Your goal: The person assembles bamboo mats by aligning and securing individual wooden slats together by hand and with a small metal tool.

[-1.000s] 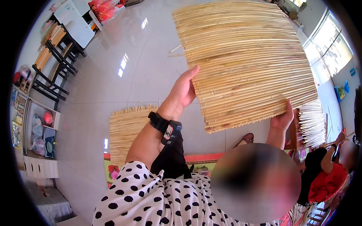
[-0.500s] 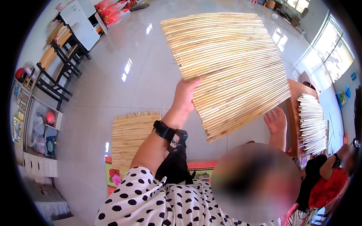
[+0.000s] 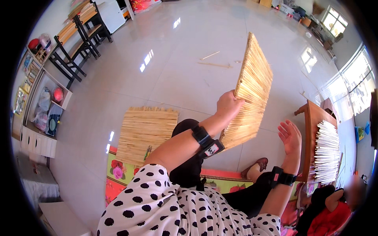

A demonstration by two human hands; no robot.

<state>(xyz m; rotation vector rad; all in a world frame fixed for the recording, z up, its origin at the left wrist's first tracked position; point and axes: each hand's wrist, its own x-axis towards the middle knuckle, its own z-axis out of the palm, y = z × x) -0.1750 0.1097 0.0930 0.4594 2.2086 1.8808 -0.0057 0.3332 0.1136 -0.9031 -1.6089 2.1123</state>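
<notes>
A square mat of thin straw-coloured stalks is held up in the air, tilted steeply so it looks narrow from here. My left hand grips its left edge, thumb on the near face and the other fingers hidden behind it. To the right of the mat, apart from it, my right hand is raised with palm showing and fingers loosely spread, holding nothing. A second stalk mat lies low at the left of my knees, partly over a flowered cloth.
At right, a wooden table bears a row of pale stalks. A person in red sits beyond it. Loose stalks lie on the tiled floor. Chairs and a shelf unit line the left. Flowered cloth lies beneath me.
The held mat has turned from broad face toward me to nearly edge-on, its far end swinging right. My right hand has risen slightly; my head view has shifted.
</notes>
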